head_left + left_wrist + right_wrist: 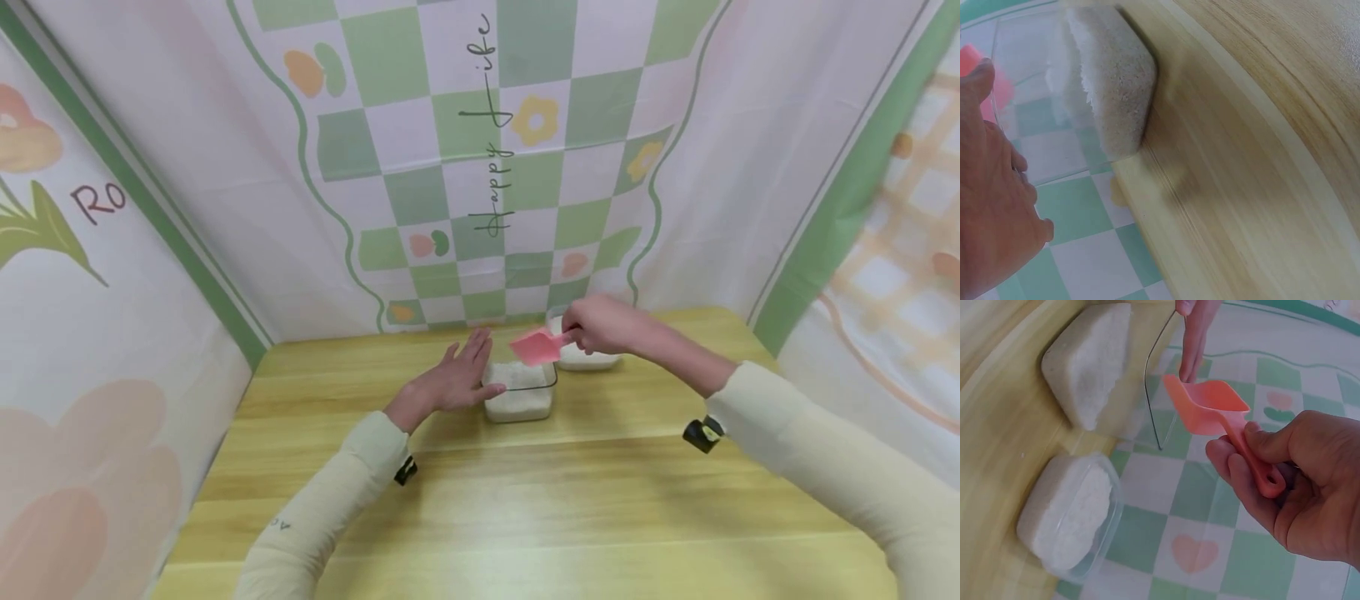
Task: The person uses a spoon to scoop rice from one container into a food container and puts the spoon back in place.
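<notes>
A clear square container partly filled with white grains stands on the wooden table. My left hand rests flat against its left side, fingers straight. My right hand grips the handle of a pink plastic scoop, held over the container's far right corner. The scoop looks empty in the right wrist view. A second clear container of white grains sits just behind and to the right.
Patterned cloth walls close in the table at the back and both sides. Bare wooden tabletop stretches in front of the containers toward me.
</notes>
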`<state>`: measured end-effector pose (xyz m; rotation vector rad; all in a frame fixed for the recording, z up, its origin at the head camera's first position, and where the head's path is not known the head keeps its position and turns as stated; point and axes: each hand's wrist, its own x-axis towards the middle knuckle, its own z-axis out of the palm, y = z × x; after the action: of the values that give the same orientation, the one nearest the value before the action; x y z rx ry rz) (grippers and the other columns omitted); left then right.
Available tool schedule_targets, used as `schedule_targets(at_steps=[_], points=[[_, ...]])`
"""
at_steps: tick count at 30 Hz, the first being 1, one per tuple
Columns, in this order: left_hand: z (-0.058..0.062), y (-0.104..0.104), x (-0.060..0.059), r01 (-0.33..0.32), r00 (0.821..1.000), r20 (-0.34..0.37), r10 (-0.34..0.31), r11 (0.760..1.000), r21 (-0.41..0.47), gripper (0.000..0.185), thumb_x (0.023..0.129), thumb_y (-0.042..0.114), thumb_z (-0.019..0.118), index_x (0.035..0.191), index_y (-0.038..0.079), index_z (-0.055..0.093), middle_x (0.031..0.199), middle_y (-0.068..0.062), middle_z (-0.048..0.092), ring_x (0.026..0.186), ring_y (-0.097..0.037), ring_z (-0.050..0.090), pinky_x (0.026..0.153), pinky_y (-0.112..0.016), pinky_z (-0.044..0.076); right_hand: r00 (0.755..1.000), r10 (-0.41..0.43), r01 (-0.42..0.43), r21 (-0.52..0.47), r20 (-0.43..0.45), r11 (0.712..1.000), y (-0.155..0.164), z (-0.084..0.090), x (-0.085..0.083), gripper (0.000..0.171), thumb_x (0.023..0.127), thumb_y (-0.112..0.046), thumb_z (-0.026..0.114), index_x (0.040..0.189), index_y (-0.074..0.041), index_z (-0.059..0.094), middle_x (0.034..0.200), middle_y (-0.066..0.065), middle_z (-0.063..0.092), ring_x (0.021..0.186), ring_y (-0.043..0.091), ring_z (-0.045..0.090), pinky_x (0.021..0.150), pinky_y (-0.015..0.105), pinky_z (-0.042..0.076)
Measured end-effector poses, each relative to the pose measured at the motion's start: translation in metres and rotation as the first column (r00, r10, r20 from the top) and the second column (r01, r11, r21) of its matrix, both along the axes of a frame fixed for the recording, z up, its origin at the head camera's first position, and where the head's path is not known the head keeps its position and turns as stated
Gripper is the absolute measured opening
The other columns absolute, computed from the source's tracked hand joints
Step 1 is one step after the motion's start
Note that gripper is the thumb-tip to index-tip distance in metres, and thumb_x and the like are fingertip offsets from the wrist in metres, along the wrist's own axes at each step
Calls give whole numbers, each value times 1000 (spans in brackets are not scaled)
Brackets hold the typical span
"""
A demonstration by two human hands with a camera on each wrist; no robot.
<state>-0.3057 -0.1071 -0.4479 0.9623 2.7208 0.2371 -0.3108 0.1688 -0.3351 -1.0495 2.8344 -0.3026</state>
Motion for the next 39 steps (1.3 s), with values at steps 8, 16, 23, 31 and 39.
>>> schedule_targets(at_steps=[8,16,23,31,39], points=[[-1,0,0,-3,1000,-3,3,1000,-4,92,102,63,31,159,0,-3,168,-14,-13,156,-24,-14,125,-55,5,988,132,-114,200,-81,973,-34,-3,-3,29,86,-4,71,61,-13,59,63,-5,56,61,11,44,58,26,40],[-1,0,1,11,1000,-9,-11,1000,1,90,103,61,32,159,-1,-2,168,-15,-12,156,-26,-12,125,-55,6,959,225,-135,421,-171,897,-70,-13,4,11,85,0,69,78,-7,67,74,4,66,63,17,58,57,30,52],[-2,5,1,31,999,-28,-31,1000,4,90,103,59,34,158,-2,-1,168,-17,-9,157,-30,-8,124,-57,8,967,233,-153,489,-107,859,-86,-33,0,12,90,2,64,83,-7,68,79,5,66,68,18,60,64,33,55],[-2,8,-1,24,999,-42,-23,1000,5,90,102,61,35,159,-2,2,168,-17,-8,157,-27,-10,124,-57,9,989,136,-148,278,60,949,-71,-31,-22,24,90,-20,74,104,-1,73,100,13,74,91,26,69,80,38,58],[-3,-2,-5,-19,996,-85,27,995,98,89,102,57,41,160,0,3,168,-15,-9,157,-34,-1,121,-64,11,991,52,-66,-107,-123,992,-24,-21,-37,44,96,-28,67,128,1,65,129,20,66,119,38,63,102,51,49]])
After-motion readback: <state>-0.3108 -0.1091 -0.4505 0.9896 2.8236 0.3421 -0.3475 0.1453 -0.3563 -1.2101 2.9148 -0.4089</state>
